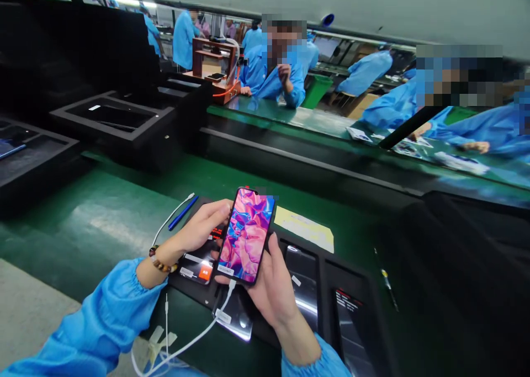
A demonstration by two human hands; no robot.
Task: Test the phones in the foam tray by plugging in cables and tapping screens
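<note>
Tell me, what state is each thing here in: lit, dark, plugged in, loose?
Held smartphone: screen lit
Plugged white cable: appears connected at its bottom edge
Tray smartphone: screen dark
Blue pen: lying on the bench
Loose white cable: upper end unplugged
Yellow paper: lying flat
Right hand: cradling the held smartphone
Left hand: beside it, grip unclear

Tube lights [128, 1] glow white at upper left, and the phone [247, 236] shines vividly. Pale glare streaks the green table [103, 217], while the black tray [464, 294] (far right) sinks into shadow. Right-hand background workers [393, 106] look smeared.
</note>
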